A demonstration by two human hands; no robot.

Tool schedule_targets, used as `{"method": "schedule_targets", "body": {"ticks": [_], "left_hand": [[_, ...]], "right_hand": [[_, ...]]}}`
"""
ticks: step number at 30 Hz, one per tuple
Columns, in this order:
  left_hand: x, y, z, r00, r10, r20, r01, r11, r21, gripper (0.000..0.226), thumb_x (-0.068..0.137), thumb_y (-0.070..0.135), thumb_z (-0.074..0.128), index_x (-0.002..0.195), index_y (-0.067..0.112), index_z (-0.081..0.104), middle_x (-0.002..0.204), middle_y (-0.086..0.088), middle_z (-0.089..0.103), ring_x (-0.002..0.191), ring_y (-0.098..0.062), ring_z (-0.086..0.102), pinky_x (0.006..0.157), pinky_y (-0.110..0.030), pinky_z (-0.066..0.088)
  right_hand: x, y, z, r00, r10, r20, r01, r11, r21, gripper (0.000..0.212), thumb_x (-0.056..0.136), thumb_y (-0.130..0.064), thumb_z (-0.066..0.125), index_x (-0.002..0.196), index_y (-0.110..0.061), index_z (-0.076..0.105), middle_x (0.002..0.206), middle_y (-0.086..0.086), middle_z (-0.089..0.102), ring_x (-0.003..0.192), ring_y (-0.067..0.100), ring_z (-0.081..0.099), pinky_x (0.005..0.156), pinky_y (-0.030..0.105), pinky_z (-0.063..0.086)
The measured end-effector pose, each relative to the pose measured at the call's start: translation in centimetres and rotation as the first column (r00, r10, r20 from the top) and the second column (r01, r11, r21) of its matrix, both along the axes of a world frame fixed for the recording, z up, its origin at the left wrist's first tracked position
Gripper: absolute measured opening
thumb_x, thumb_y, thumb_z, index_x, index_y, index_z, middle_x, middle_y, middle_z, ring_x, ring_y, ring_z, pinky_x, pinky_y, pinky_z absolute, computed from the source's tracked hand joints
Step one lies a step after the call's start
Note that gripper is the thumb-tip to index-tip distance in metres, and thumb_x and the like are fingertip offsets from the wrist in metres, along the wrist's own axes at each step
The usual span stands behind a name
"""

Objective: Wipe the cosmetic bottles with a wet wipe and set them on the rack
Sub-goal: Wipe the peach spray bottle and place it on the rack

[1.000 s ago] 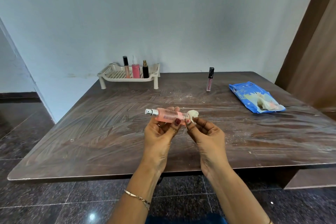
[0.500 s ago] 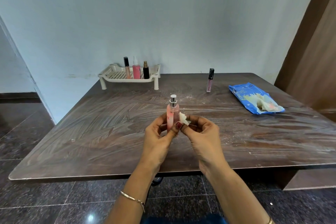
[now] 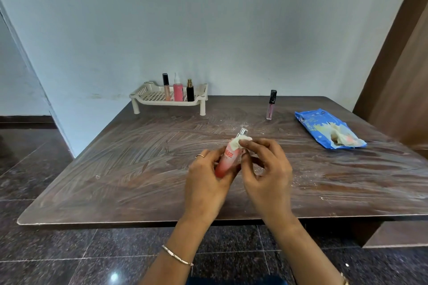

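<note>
Since previous frame, pink spray bottle (image 3: 228, 159) tilted nozzle-away-right; wet wipe (image 3: 240, 142) climbed to its shoulder. We note left hand (image 3: 206, 180) wrapped round bottle's lower body, right hand (image 3: 266, 169) pinching wipe against upper part, both above table (image 3: 115, 169). Step in hand: wiping. 3 bottles stand on rack (image 3: 148, 97); lip gloss tube (image 3: 271, 104) waits near wipes pack (image 3: 324, 127). Next, we judge: finish the neck, carry bottle upright to rack.

Dark brown wood-grain tabletop (image 3: 139, 169) streaked with pale wipe marks, plain light blue wall (image 3: 208, 30) behind it, brown wooden panel (image 3: 403, 65) right of it, dark polished stone floor (image 3: 58, 257) below, glare spot
</note>
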State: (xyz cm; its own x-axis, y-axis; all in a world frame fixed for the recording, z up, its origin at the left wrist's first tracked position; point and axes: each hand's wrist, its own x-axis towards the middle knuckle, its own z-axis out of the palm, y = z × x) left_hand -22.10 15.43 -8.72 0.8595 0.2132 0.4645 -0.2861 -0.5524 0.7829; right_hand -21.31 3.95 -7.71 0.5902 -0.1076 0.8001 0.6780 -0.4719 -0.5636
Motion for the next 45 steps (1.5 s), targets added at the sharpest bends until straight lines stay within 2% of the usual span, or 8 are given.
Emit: {"method": "schedule_targets", "body": {"ticks": [4,9,20,28,33,37,42,45], "left_hand": [[-0.5,-0.4,0.0,0.984,0.156,0.087,-0.173,0.951,0.258,0.037,0.084,0.039,0.060,0.120,0.030,0.058,0.100,0.012,0.058,0.088,-0.009,0.053,0.070,-0.030,0.051],[-0.9,-0.5,0.0,0.979,0.192,0.066,-0.202,0.949,0.242,0.032,0.086,0.044,0.054,0.114,0.028,0.059,0.097,0.014,0.058,0.087,-0.009,0.053,0.067,-0.027,0.048],[-0.7,-0.6,0.7,0.981,-0.147,-0.124,0.127,0.979,-0.160,0.012,0.083,0.045,0.065,0.092,0.043,0.058,0.084,0.010,0.068,0.076,-0.007,0.065,0.074,-0.035,0.056],[-1.3,-0.4,1.3,0.879,-0.386,-0.279,0.284,0.895,-0.344,0.033,0.084,0.045,0.061,0.109,0.024,0.064,0.081,0.003,0.065,0.077,-0.013,0.064,0.081,-0.044,0.057],[-1.2,-0.3,1.6,0.917,-0.298,-0.266,0.229,0.937,-0.263,0.028,0.086,0.045,0.061,0.108,0.028,0.064,0.081,0.005,0.069,0.074,-0.013,0.066,0.079,-0.043,0.056],[-0.5,0.4,1.7,0.953,-0.130,-0.273,0.115,0.991,-0.070,0.019,0.085,0.048,0.061,0.101,0.039,0.060,0.084,0.011,0.069,0.075,-0.009,0.067,0.077,-0.038,0.055],[0.3,1.8,2.4,0.974,0.099,-0.204,-0.047,0.968,0.245,0.031,0.085,0.047,0.062,0.114,0.036,0.062,0.097,0.013,0.069,0.089,-0.009,0.064,0.080,-0.032,0.052],[0.4,3.0,3.0,0.973,0.190,-0.130,-0.142,0.941,0.308,0.037,0.084,0.047,0.065,0.119,0.037,0.059,0.102,0.013,0.068,0.093,-0.010,0.063,0.079,-0.028,0.050]], "right_hand": [[-0.2,0.3,0.8,0.974,-0.197,0.109,0.224,0.889,-0.399,0.027,0.088,-0.020,0.054,0.107,-0.007,0.068,0.104,0.005,0.059,0.079,0.015,0.059,0.064,0.022,0.050],[-0.4,0.5,0.9,0.984,-0.169,0.050,0.174,0.900,-0.399,0.021,0.086,-0.016,0.059,0.103,-0.008,0.068,0.105,0.000,0.059,0.082,0.013,0.059,0.067,0.022,0.051],[0.1,0.1,2.0,0.881,0.312,-0.357,-0.087,0.847,0.524,0.018,0.082,0.004,0.064,0.087,-0.012,0.071,0.082,-0.001,0.072,0.072,0.003,0.066,0.066,0.013,0.049],[1.9,-0.9,3.3,0.786,0.496,-0.369,-0.179,0.754,0.632,0.028,0.085,0.012,0.056,0.094,-0.012,0.067,0.092,0.002,0.071,0.082,0.008,0.065,0.071,0.021,0.052],[1.4,-0.6,3.6,0.972,0.020,-0.235,-0.026,0.999,-0.025,0.032,0.082,0.011,0.059,0.096,-0.015,0.072,0.098,-0.005,0.067,0.088,0.007,0.064,0.075,0.015,0.051],[1.0,-0.2,3.2,0.985,-0.164,0.046,0.159,0.789,-0.594,0.034,0.068,0.004,0.075,0.101,-0.003,0.070,0.104,0.009,0.063,0.082,0.022,0.064,0.066,0.024,0.051],[2.6,1.4,5.0,0.954,-0.281,0.106,0.250,0.544,-0.801,0.025,0.060,0.003,0.078,0.083,-0.006,0.070,0.093,0.011,0.062,0.085,0.027,0.057,0.064,0.036,0.054],[4.3,2.0,6.1,0.963,-0.264,-0.047,0.129,0.612,-0.781,0.028,0.081,0.003,0.061,0.104,-0.013,0.067,0.105,0.005,0.058,0.099,0.022,0.053,0.076,0.031,0.048]]}}
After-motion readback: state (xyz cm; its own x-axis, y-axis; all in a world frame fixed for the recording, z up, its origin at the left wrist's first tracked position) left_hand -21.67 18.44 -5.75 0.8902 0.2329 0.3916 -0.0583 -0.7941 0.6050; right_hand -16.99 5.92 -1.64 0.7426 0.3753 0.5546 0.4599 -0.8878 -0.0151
